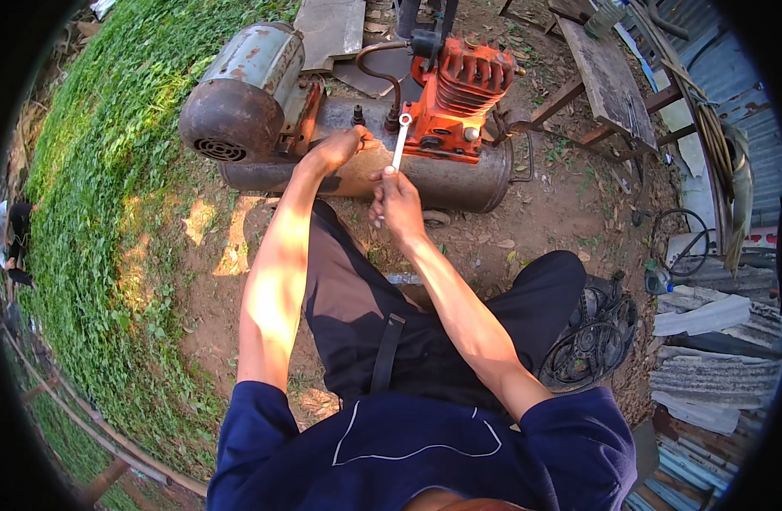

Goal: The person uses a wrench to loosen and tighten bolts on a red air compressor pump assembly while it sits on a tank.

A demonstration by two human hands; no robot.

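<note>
My right hand [398, 203] is closed around the lower part of a silver wrench [398, 155]. The wrench points up and away from me, its ring end in front of the orange compressor pump [463, 98], near the base of a curved pipe [380, 53]. Close to a small dark fitting [358, 116] on top of the brown air tank [472, 180], my left hand [341, 152] has its fingers curled together. Whatever these fingers hold, if anything, is hidden. A weathered grey electric motor [253, 81] sits on the tank's left end.
Green ground cover [110, 170] spreads along the left. Wooden benches [608, 85] stand at the far right. Beside my right knee lies a pile of black round parts [587, 336]. Corrugated sheets [706, 379] and a black hose loop [684, 243] lie farther right.
</note>
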